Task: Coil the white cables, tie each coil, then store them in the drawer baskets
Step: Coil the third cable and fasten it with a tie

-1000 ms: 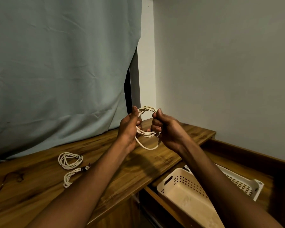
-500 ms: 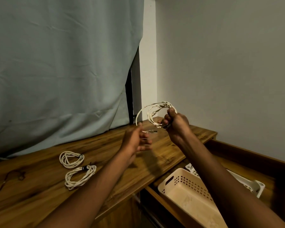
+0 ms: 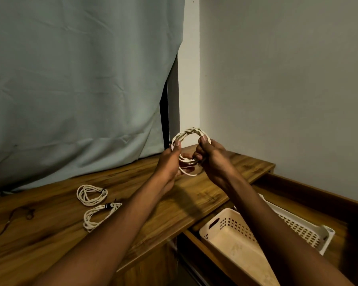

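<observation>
Cable point(image 3: 189, 133): was a white ring held up in the air over the desk point(image 3: 205, 195).
Left hand point(image 3: 170, 162): gripped its left side.
Right hand point(image 3: 212, 159): gripped its right side.
Other coils point(image 3: 92, 194): two lay tied on the desk.
Baskets point(image 3: 225, 228): sat in the open drawer point(image 3: 308, 190).

Both hands raised together, left hand point(image 3: 170, 162) and right hand point(image 3: 212, 159) gripping

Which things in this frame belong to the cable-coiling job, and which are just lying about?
Job:
- coil in hand, held by left hand and right hand
- two tied coils
- cream basket, white basket
- open drawer

Lying about:
- curtain
- dark cord
</observation>
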